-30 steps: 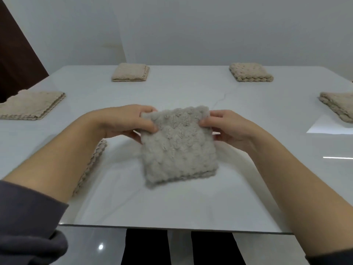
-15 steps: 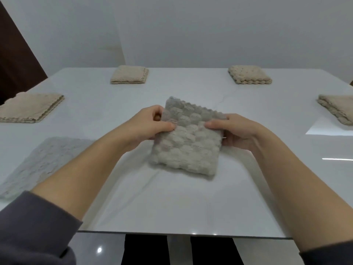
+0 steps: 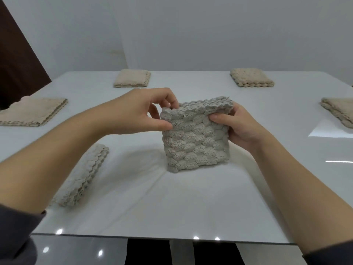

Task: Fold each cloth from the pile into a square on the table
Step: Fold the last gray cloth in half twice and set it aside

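Note:
A grey bobbled cloth [image 3: 194, 142], folded into a thick square, stands upright on its lower edge at the middle of the white table [image 3: 172, 203]. My left hand [image 3: 145, 109] pinches its top left corner between thumb and fingers. My right hand [image 3: 235, 125] grips the top right corner, thumb on the near face. A pile of grey cloths [image 3: 84, 169] lies flat at the near left, partly behind my left forearm.
Folded beige cloths lie around the table: one at the far left [image 3: 132, 77], one at the far right [image 3: 251, 79], one at the left edge [image 3: 32, 111], one at the right edge [image 3: 340, 109]. The table's near edge runs along the bottom.
The folded cloth, lying tilted and low half a second ago, now stands upright on its lower edge. Both hands have risen with its top corners.

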`<state>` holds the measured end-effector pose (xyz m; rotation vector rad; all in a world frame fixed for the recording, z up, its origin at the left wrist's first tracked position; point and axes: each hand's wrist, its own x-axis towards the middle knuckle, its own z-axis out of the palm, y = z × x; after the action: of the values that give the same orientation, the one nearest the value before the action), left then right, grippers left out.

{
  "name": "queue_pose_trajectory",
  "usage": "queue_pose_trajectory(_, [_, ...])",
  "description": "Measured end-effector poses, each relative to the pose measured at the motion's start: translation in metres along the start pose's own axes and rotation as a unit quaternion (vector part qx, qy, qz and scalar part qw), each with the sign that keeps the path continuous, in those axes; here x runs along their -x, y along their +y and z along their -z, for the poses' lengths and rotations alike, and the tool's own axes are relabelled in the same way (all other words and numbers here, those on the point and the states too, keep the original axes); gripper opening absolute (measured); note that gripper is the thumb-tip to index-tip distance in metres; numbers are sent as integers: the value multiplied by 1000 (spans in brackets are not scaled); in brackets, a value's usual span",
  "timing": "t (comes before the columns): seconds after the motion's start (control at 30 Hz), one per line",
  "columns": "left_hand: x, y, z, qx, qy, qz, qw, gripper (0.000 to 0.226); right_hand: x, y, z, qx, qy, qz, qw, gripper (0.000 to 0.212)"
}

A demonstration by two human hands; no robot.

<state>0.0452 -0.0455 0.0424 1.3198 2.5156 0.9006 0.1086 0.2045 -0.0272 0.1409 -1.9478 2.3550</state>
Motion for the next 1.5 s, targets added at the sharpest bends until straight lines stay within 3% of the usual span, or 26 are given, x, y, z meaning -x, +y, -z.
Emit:
queue_pose_trajectory(0.23, [-8,27,18,-180,-80,-1,980,27,-1,-12,-5,4,-15,19,1000,33])
queue_pose_trajectory(0.43, [-7,20,8,-123,-27,-1,992,22,0,-15,-6,21,-19,37,999,30])
queue_pose_trajectory(0.53, [1,19,6,-73,4,-24,997,34,1,-15,-1,16,-14,38,999,31])
queue_pose_trajectory(0.7, [7,21,3,-108,7,-69,992,28,4,-16,2,27,-19,45,998,33])
queue_pose_trajectory(0.83, [3,23,4,-127,-41,-64,989,34,3,-16,-1,30,-26,43,998,32])
queue_pose_trajectory(0.97, [0,24,8,-158,-124,-2,980,15,3,-18,-4,58,-14,32,998,30])
queue_pose_trajectory(1.07, [5,19,12,-98,-152,58,982,3,4,-17,-1,90,22,18,995,20])
queue_pose_trajectory(1.2, [8,8,-1,59,-150,99,982,16,5,-6,-1,156,13,-26,987,16])
queue_pose_trajectory(1.27, [7,-1,-15,166,-99,140,971,20,6,-1,-4,174,17,-54,983,21])
queue_pose_trajectory(1.33, [3,-10,-32,247,-15,186,951,9,4,4,-4,178,34,-105,978,56])
queue_pose_trajectory(1.4, [-4,-19,-49,312,60,250,915,18,2,6,-8,159,39,-158,974,84])
queue_pose_trajectory(1.43, [-10,-23,-57,335,87,289,893,24,0,8,-8,164,46,-180,969,87])
queue_pose_trajectory(1.5, [-21,-25,-70,330,131,341,870,28,-4,11,-9,195,69,-194,959,65])
